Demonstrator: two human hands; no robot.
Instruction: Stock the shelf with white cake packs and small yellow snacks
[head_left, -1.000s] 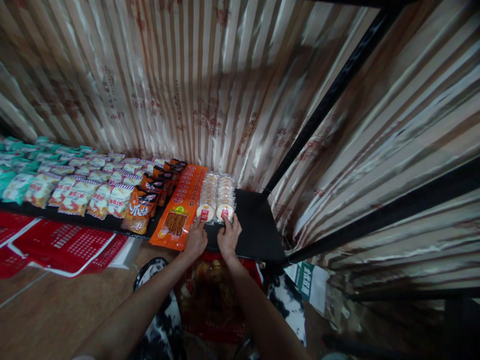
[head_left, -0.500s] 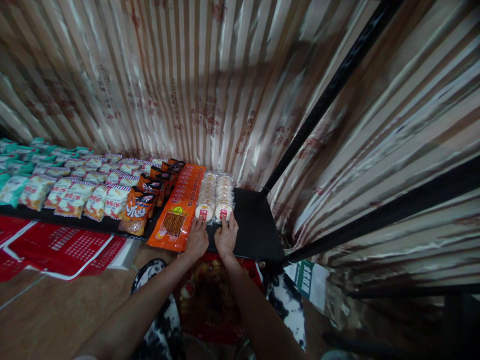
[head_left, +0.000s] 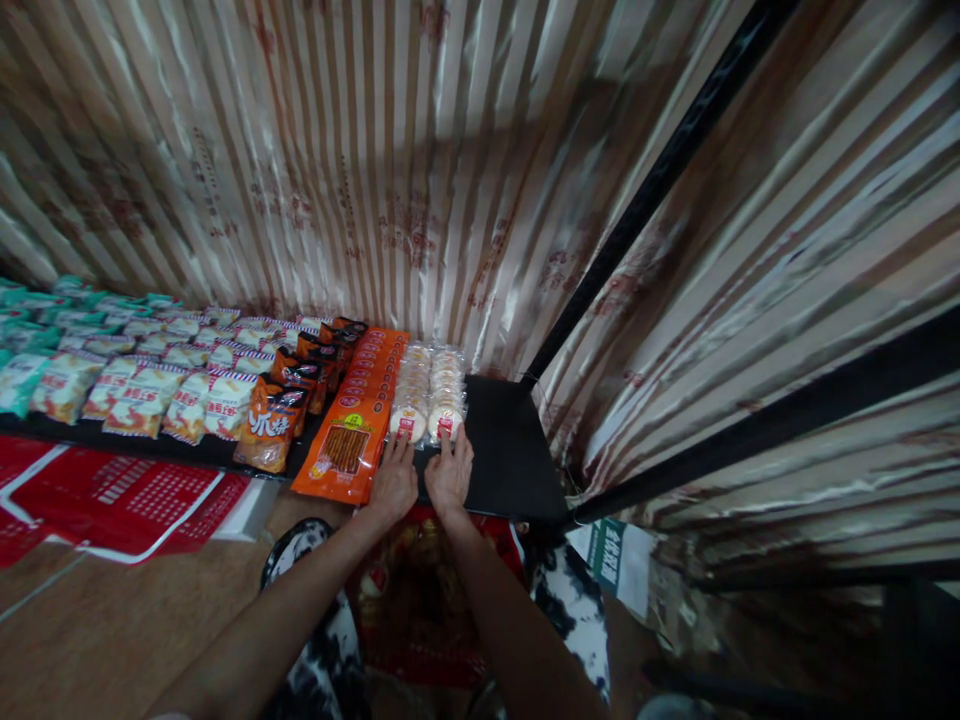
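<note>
both hands at the near ends of two snack rows

two rows of round white packs (head_left: 427, 395) lie side by side on a black shelf (head_left: 510, 450), at 12 o'clock from the hands, running away towards a striped curtain (head_left: 375, 140); the left hand (head_left: 394, 484) is unclenched, fingers stretched forward and held narrow, tips at the front pack of the left row; the right hand (head_left: 450, 472) is unclenched too, a finger reaching onto the red label of the right row's front pack, the others slightly spread; how hard either presses i cannot tell.

a long orange bag (head_left: 349, 420) lies flat at 11 o'clock from the left hand, just beside the left row; orange-and-black bags (head_left: 270, 425) stand at 10 o'clock, with white snack bags (head_left: 142, 395) and teal bags (head_left: 24, 375) farther along; a black post (head_left: 600, 270) rises at 1 o'clock from the right hand; a dark red package (head_left: 427, 610) sits at 6 o'clock, below the shelf, between the forearms.
</note>
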